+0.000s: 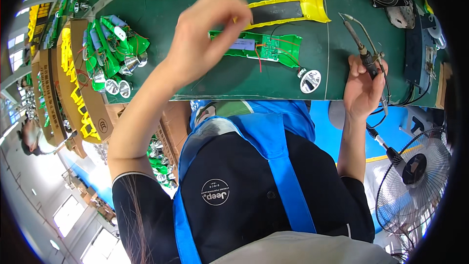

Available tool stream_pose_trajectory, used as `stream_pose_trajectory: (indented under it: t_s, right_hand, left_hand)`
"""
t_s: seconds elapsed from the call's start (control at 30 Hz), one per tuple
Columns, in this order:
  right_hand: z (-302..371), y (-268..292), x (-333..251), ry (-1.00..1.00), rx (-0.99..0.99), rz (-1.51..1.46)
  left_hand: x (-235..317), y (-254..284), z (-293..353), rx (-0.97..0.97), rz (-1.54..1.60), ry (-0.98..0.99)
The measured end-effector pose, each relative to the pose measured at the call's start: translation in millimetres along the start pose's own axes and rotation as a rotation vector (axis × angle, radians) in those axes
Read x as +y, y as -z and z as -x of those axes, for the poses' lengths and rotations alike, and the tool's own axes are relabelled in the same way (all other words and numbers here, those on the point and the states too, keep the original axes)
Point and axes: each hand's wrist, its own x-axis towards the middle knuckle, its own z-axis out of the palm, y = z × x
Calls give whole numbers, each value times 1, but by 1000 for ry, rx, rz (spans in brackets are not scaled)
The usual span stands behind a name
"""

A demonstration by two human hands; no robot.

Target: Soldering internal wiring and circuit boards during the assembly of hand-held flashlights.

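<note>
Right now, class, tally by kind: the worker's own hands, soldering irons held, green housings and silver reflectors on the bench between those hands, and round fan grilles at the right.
Own hands, left hand and right hand: 2
Soldering iron: 1
Green housing: 1
Silver reflector: 1
Round fan grilles, upper and lower: 2
Total: 7
</note>
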Motion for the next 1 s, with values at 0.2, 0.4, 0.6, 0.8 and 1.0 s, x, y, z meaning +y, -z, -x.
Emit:
stream_pose_trajectory:
  t_s: [0.2,0.4,0.6,0.8,1.0]
  right_hand:
    - [10,-13,-4,-62,3,10]
    - [20,-13,-10,-131,26,2]
    - [19,-26,-15,-162,-43,191]
    - [20,-32,-17,-224,-22,389]
    - [17,-50,-16,-185,-83,649]
  left_hand:
    - [6,-12,11,-373,-390,-325]
    - [3,-29,10,-200,-184,-140]
    - [-7,-32,13,-136,-142,-108]
    - [9,-30,18,-159,-430,-260]
    - [32,-35,12,-265,-605,-48]
